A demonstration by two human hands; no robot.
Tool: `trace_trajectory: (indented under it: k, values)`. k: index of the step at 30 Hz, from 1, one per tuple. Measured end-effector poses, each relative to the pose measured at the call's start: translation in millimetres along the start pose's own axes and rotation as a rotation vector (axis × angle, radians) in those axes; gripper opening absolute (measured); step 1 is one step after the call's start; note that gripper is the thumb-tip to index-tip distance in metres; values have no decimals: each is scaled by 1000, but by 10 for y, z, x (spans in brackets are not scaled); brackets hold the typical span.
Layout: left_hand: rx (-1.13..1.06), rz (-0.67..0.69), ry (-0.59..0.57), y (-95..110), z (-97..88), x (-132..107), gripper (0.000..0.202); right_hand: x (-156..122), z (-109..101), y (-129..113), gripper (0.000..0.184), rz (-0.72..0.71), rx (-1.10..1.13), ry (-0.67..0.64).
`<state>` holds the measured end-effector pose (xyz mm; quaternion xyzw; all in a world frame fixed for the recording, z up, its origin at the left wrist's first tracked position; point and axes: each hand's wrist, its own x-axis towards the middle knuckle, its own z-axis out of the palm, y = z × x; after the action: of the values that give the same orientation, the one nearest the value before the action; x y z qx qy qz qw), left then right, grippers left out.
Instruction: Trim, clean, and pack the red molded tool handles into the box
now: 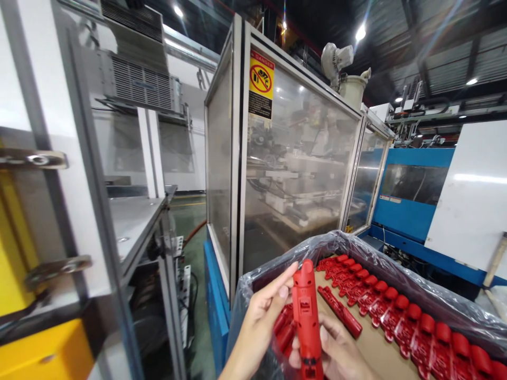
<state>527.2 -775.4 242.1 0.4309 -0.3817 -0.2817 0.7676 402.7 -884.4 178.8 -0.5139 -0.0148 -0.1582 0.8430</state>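
Item: red moulded part (307, 316), upright over lined carton's (396, 266) near corner, left hand (259, 316) pinching its top, right hand (343, 353) closed round its base; apparently inspection, placing calls for matching the laid rows (396, 311).

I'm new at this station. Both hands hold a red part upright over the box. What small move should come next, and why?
Probably lower the red part onto the bare cardboard sheet beside the row of red parts. The left hand and right hand both hold it above the bag-lined box, and the sheet shows free space on the row's near side.
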Motion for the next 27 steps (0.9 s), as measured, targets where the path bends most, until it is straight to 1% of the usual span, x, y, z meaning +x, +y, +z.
trace_trajectory:
  k: [2,4,6,7,8,9,11,12,13,14,15,17,20,23,27]
  values:
    - [16,1,1,0,6,-13,50,-8,0,18,51,5,-16,-11]
    - [29,1,3,1,8,-17,58,-13,-19,-1,53,8,-59,-22]
    - [61,-3,17,-17,-11,1,70,-14,-76,-107,57,-3,-158,-4]
    - [102,5,26,-40,-32,20,75,-12,-126,-198,59,-19,-257,26]
    - [170,20,32,-76,-62,45,77,-9,-194,-309,60,-45,-429,73]
    - [265,35,32,-125,-97,75,76,-5,-282,-432,58,-73,-652,139]
    - [528,46,5,-257,-172,136,67,-1,-511,-660,50,-109,-1120,302]
    - [660,35,-16,-331,-203,161,63,-1,-645,-744,46,-99,-1299,389]
    - [773,15,-31,-402,-225,180,59,-4,-786,-796,42,-69,-1423,472]
    - [862,-5,-37,-464,-238,192,57,-9,-927,-814,39,-29,-1492,554]
    - [926,-22,-35,-514,-241,197,56,-15,-1062,-802,36,22,-1532,613]
    - [999,-45,-15,-571,-227,193,53,-25,-1292,-711,30,128,-1626,685]
    - [1080,-70,-13,-574,-196,180,48,-19,-1507,-535,21,252,-1713,700]
    - [1122,-84,-33,-556,-194,175,43,6,-1577,-436,23,325,-1760,691]
    - [1144,-97,-44,-563,-221,167,42,17,-1527,-442,26,392,-1814,706]
